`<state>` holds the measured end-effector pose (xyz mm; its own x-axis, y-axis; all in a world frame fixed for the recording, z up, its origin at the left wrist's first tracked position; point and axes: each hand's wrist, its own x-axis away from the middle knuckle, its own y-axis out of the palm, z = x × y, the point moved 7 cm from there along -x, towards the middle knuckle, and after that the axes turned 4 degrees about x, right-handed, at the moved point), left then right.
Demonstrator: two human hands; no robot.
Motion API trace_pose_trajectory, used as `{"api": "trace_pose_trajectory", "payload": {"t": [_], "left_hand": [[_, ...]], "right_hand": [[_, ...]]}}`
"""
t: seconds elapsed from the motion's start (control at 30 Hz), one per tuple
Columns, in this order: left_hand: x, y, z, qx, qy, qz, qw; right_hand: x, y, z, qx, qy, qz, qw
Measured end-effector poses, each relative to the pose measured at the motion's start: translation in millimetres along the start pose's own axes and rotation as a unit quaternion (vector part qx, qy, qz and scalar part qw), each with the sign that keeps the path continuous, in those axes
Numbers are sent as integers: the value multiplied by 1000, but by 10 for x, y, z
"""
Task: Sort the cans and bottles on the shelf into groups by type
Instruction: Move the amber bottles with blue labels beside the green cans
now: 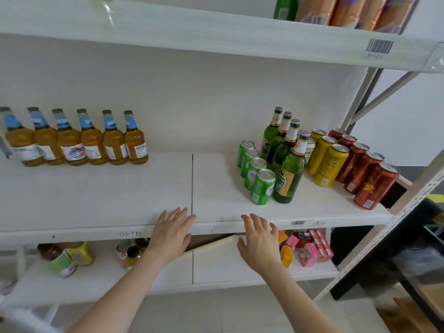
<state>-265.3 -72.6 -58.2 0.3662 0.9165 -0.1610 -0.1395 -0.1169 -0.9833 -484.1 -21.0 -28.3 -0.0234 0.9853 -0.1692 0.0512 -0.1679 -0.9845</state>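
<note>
With your left hand [171,233] and right hand [260,239] both spread and empty, reach carefully: brushing the tightly packed green bottles [288,174] could topple the green cans [263,187].

Top white shelf board [216,32]: clear-wrapped tan bread loaves [355,10] at its right end, white barcode sticker [380,46] on its front edge. Lower white shelf board [228,267]: pink cardboard cartons [310,254] at right, small orange cartons [286,257] just beside them on the left. Left part holds a crinkled yellow packet [80,253] next to a blurred brown-topped jar with a green-and-white label [58,260]; small glass jars [132,254] nearer the middle, contents unclear. Grey perforated metal upright [355,260] slants along the right. Pale tiled floor [216,313] below.
</note>
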Motion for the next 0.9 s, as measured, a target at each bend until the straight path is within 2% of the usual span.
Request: {"api": "trace_pose_trajectory", "payload": {"t": [0.43, 0.73, 0.9], "left_hand": [[1056, -431, -912, -43, -84, -3, 996], [1012, -761, -1973, -60, -82, -3, 995], [793, -832, -2425, -70, -74, 2, 995]], "right_hand": [[332, -102, -1343, 25, -61, -9, 998], [-236, -65, -2509, 2, -63, 7, 998], [-621, -29, -2894, 5, -61, 13, 998]]}}
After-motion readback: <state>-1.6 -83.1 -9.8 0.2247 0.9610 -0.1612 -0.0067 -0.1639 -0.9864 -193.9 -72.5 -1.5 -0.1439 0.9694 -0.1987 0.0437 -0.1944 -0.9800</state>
